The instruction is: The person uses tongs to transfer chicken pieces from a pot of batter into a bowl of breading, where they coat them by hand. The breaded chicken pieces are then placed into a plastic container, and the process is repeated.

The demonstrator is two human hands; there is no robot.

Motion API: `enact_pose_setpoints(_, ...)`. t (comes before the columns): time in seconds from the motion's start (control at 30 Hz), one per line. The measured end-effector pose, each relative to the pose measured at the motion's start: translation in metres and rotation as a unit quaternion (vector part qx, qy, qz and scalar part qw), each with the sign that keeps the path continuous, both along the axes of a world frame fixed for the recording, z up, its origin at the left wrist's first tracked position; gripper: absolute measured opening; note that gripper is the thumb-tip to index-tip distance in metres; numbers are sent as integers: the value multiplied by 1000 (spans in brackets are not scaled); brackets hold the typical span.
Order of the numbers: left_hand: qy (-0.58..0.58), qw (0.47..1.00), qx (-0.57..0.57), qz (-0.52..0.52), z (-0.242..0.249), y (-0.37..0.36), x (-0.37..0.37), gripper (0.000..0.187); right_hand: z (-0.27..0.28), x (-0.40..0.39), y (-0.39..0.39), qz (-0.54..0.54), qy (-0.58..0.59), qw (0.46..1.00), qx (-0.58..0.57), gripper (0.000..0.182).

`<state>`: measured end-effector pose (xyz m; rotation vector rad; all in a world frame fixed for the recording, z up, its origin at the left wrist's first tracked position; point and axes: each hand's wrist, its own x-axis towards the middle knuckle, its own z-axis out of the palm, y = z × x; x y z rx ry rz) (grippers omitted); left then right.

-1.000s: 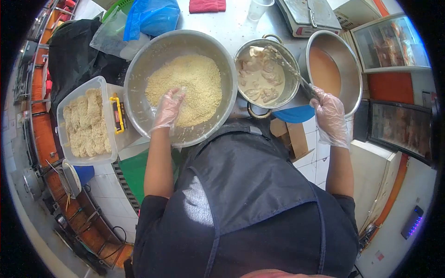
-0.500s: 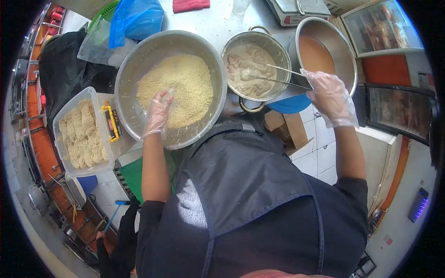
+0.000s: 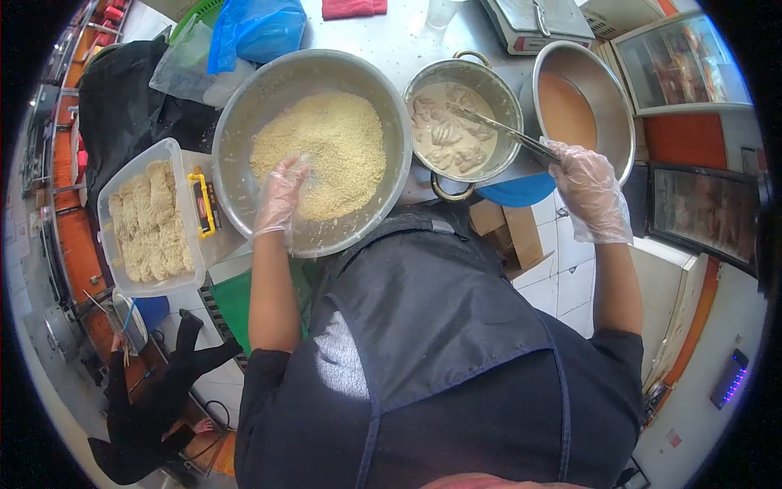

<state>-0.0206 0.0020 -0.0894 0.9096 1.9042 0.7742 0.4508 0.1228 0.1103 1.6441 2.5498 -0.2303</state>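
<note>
My left hand [image 3: 281, 196], in a clear plastic glove, rests at the lower left of the pale crumbs [image 3: 342, 155] in a wide metal bowl [image 3: 232, 175]; its fingers are curled, and what they hold, if anything, is hidden. Gloved too, my right hand [image 3: 585, 186] grips metal tongs [image 3: 521, 137]. The tongs' tips reach into a two-handled pot [image 3: 509, 159], where meat pieces [image 3: 446, 134] lie in a whitish batter. Nothing can be made out between the tips.
Right of the pot stands a metal bowl [image 3: 623, 122] of orange-brown liquid. A clear tub [image 3: 199, 273] of coated pieces is at the left. A scale [image 3: 542, 28] and blue bag [image 3: 259, 33] stand behind. Another person [image 3: 155, 407] is at lower left.
The tongs' arms have come together and their tips have moved over the pot's upper middle. My right hand has turned slightly. The other person shows more fully at lower left.
</note>
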Motion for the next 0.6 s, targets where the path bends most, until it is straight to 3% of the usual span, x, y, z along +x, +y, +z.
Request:
enact_pose_setpoints(0.07,70,997,-13,-13,-8,5,-15,59,2,-7,-2,11,-2,1000,17,33)
enact_pose_setpoints(0.27,103,994,15,-29,-8,21,-27,57,-52,-26,11,69,-104,991,44,16)
enact_pose_setpoints(0.47,90,996,-3,-10,10,21,-11,55,-27,-13,12,73,-88,993,27,20)
enact_pose_setpoints(0.6,40,999,0,16,8,14,-12,54,-19,6,-5,16,-22,999,19,36)
